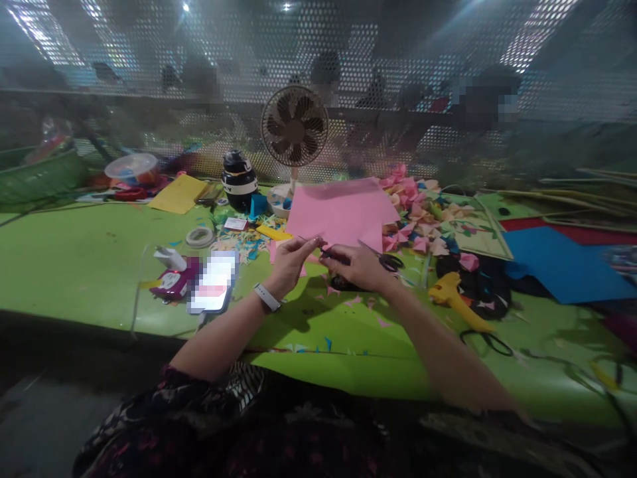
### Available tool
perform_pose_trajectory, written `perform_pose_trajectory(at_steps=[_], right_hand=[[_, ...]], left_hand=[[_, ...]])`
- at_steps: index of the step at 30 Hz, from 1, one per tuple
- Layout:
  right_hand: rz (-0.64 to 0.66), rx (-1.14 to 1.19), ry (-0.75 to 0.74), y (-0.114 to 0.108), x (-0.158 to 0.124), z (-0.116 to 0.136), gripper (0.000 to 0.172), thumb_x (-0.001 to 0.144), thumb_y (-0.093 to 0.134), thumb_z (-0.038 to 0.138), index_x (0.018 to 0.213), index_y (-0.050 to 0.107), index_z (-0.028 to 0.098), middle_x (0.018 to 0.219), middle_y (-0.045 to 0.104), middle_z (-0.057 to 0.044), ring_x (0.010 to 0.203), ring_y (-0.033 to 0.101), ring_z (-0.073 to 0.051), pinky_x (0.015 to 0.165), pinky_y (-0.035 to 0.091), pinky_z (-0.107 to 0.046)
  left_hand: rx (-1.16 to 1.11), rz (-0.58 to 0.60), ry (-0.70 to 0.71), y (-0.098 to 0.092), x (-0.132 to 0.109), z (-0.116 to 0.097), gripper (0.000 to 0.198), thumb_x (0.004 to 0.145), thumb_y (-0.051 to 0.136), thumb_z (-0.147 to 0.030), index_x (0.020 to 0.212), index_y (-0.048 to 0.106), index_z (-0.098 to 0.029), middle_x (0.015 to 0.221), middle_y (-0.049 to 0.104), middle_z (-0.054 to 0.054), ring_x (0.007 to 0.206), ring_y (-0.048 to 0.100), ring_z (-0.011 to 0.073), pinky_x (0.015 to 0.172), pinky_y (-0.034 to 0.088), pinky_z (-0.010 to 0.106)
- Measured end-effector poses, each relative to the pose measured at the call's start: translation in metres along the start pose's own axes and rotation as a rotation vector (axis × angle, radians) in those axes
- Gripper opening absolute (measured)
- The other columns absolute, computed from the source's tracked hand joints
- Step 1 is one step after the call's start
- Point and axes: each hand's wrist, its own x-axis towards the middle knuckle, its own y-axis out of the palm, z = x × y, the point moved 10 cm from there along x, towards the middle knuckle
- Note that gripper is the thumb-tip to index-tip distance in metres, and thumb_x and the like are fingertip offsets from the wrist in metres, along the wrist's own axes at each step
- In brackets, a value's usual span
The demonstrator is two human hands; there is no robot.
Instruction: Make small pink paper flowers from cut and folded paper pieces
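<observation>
My left hand (290, 264), a white band on its wrist, is closed in a pinch over the middle of the green table. Its fingertips nearly meet those of my right hand (361, 267), which is also pinched. Between them is something small, thin and dark that I cannot make out. Just behind both hands lies a large pink paper sheet (338, 206). Scissors with dark handles (391, 261) rest beside my right hand. Under that hand sits a dark object, mostly hidden. Small pink paper scraps (354, 301) are scattered below.
Folded pink and peach paper pieces (413, 206) are heaped behind right. A yellow glue gun (460, 302) and blue sheet (567, 262) lie right. Leftward are a phone (213, 282), a tape roll (200, 237) and a black bottle (239, 182). A fan (294, 126) stands behind.
</observation>
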Motion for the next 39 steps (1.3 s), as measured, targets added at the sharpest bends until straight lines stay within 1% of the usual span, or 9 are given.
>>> perform_pose_trajectory(at_steps=[3,6,9,12,16,22,27,32,39], right_hand=[[-0.094,-0.045,-0.015,-0.003,0.000,0.005,0.031,0.090,0.059,0.047,0.104,0.067,0.021,0.099,0.075,-0.008,0.087,0.068,-0.022,0.078,0.048,-0.032],[-0.116,-0.056,-0.016,-0.003,0.000,0.005,0.028,0.094,0.051,0.043,0.104,0.066,0.021,0.091,0.075,-0.007,0.082,0.067,-0.022,0.076,0.047,-0.032],[-0.108,-0.064,0.002,-0.004,0.000,0.002,0.029,0.095,0.048,0.043,0.104,0.065,0.021,0.081,0.072,-0.004,0.073,0.065,-0.020,0.071,0.045,-0.030],[-0.098,-0.044,0.017,-0.006,0.001,-0.003,0.031,0.096,0.046,0.045,0.103,0.063,0.021,0.073,0.067,-0.002,0.068,0.063,-0.019,0.068,0.044,-0.029],[-0.063,0.035,0.025,-0.002,0.002,-0.007,0.034,0.095,0.046,0.050,0.102,0.063,0.020,0.071,0.064,0.000,0.063,0.061,-0.016,0.065,0.044,-0.028],[-0.018,0.113,-0.005,0.002,0.003,-0.008,0.039,0.092,0.052,0.053,0.102,0.065,0.018,0.082,0.068,-0.003,0.065,0.061,-0.015,0.064,0.046,-0.028],[-0.164,0.002,-0.076,-0.006,0.001,0.002,0.032,0.091,0.057,0.045,0.106,0.066,0.018,0.094,0.073,-0.006,0.081,0.066,-0.020,0.077,0.048,-0.030],[-0.187,-0.024,-0.087,-0.006,0.000,0.005,0.031,0.096,0.049,0.044,0.103,0.065,0.019,0.083,0.071,-0.004,0.072,0.064,-0.018,0.069,0.046,-0.029],[-0.094,0.081,-0.072,-0.003,0.002,0.001,0.032,0.096,0.048,0.048,0.100,0.063,0.020,0.074,0.064,-0.001,0.067,0.060,-0.016,0.062,0.043,-0.027]], left_hand=[[-0.032,-0.037,-0.016,-0.003,0.001,0.001,0.020,0.066,0.087,-0.022,0.057,0.070,-0.019,0.073,0.076,0.001,0.087,0.072,0.0158,0.102,0.048,0.033],[-0.062,-0.023,-0.009,-0.001,0.000,0.001,0.017,0.067,0.087,-0.022,0.060,0.071,-0.019,0.076,0.077,0.002,0.091,0.073,0.0161,0.104,0.047,0.033],[-0.053,0.055,0.006,0.005,-0.001,0.001,0.011,0.068,0.086,-0.023,0.073,0.078,-0.020,0.090,0.079,0.003,0.100,0.072,0.0181,0.106,0.047,0.035],[0.002,0.095,0.010,0.007,-0.001,0.002,0.019,0.069,0.085,-0.025,0.087,0.081,-0.022,0.102,0.079,0.005,0.108,0.070,0.0206,0.107,0.047,0.036],[0.041,0.120,0.027,0.008,0.000,0.001,0.020,0.072,0.084,-0.028,0.090,0.081,-0.022,0.113,0.077,0.007,0.119,0.066,0.0234,0.110,0.045,0.038],[0.039,0.119,0.085,0.008,-0.001,-0.006,0.013,0.069,0.086,-0.029,0.074,0.079,-0.021,0.094,0.080,0.005,0.115,0.068,0.0236,0.113,0.042,0.040],[0.030,0.050,0.115,0.002,0.000,-0.009,0.024,0.063,0.091,-0.031,0.058,0.069,-0.021,0.073,0.076,0.001,0.106,0.072,0.0248,0.112,0.043,0.044],[0.079,0.083,0.141,0.003,0.002,-0.008,0.013,0.071,0.086,-0.032,0.076,0.078,-0.023,0.091,0.080,0.003,0.106,0.072,0.0214,0.109,0.045,0.041],[0.097,0.124,0.105,0.005,0.003,-0.004,0.019,0.073,0.084,-0.035,0.086,0.080,-0.022,0.097,0.079,0.006,0.101,0.072,0.0207,0.102,0.050,0.039]])
